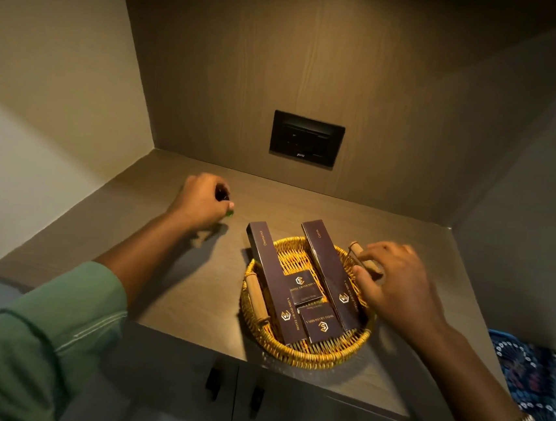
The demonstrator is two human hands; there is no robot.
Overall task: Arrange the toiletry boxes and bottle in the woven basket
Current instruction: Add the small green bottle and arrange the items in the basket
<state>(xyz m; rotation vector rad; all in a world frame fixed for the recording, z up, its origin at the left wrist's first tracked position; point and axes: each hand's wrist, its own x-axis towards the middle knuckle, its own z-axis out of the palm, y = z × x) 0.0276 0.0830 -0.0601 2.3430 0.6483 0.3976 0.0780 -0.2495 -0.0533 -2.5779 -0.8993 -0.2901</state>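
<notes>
A round yellow woven basket [303,353] with two wooden handles sits on the countertop. Two long dark boxes lean in it, one at the left [271,281] and one at the right [330,273]. Between them lie two small dark boxes [304,289] [321,325]. My left hand [199,202] is left of the basket, closed around a small dark bottle [223,194] with a green bit showing below the fingers. My right hand [395,286] rests on the basket's right wooden handle [357,250], fingers around it.
The countertop [167,284] sits in a wood-panelled niche with a black socket plate [306,138] on the back wall. Cabinet doors with dark pulls [212,382] lie below the front edge. A blue patterned cloth [536,374] lies at the right.
</notes>
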